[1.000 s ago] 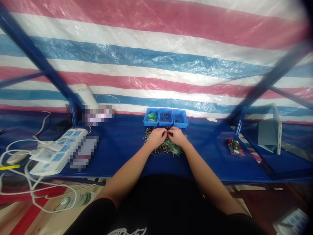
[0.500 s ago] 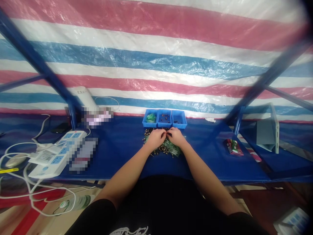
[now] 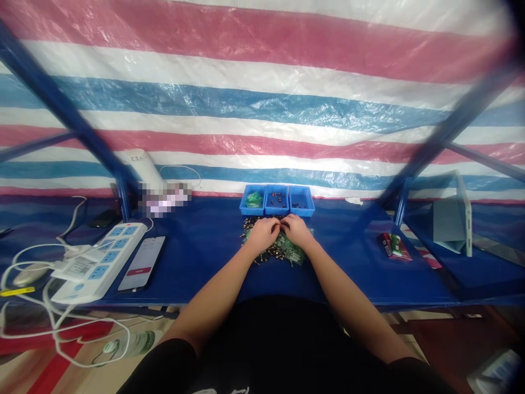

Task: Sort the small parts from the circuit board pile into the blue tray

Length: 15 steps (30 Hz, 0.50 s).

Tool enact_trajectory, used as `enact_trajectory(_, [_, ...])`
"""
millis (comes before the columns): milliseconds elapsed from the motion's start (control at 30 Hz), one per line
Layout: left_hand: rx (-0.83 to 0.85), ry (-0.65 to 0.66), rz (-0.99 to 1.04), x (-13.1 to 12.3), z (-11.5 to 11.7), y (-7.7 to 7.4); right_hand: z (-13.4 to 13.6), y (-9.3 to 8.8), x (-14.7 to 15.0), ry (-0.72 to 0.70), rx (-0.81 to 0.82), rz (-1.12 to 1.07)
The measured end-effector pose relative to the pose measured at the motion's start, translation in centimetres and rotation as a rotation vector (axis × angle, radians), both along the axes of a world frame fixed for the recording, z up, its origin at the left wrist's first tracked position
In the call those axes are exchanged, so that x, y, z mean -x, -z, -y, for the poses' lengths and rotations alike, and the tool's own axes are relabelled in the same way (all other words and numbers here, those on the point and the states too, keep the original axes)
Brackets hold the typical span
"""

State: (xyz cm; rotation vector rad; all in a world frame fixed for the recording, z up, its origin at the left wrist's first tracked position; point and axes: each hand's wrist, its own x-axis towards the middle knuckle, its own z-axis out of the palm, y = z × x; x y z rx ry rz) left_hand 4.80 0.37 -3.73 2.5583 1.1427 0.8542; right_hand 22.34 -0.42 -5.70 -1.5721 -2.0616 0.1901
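Fingertips meeting, my left hand [image 3: 264, 232] and my right hand [image 3: 297, 230] are closed together over a pile of small parts. Whatever they pinch is too small and too hidden to name. Dark and brass-coloured small pieces [image 3: 274, 252] lie under and around the left hand. Green, partly see-through pieces [image 3: 293, 254] are heaped below the right hand. Just beyond the hands stand three joined blue bins: the left bin [image 3: 251, 210] holds green pieces, the middle bin [image 3: 276, 210] several small brassy pieces, and the right bin [image 3: 302, 211] a few dark ones.
On the left of the blue table [image 3: 197, 262] are a white power strip [image 3: 102, 262] with tangled cables and a phone [image 3: 143, 264]. A red box [image 3: 394, 247] and a tablet on a stand [image 3: 453, 219] are at right. Blue frame posts [image 3: 123, 194] rise on both sides.
The hands stay pressed together over the pile, with only slight finger movement. The whole view has shifted slightly.
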Motion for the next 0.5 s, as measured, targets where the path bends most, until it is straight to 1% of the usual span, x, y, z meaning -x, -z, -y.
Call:
enact_trajectory(200, [0.038,0.018,0.051,0.09,-0.09,-0.03,0.18,-0.33,0.06,-0.027,-0.070,-0.146])
enact_trajectory(333, [0.093,0.000,0.113,0.07,-0.20,0.07,0.37,-0.66,0.38,0.003,-0.133,-0.265])
enact_trajectory(500, [0.103,0.002,0.146,0.12,-0.44,0.20,0.45,-0.89,0.77,-0.004,-0.138,-0.395])
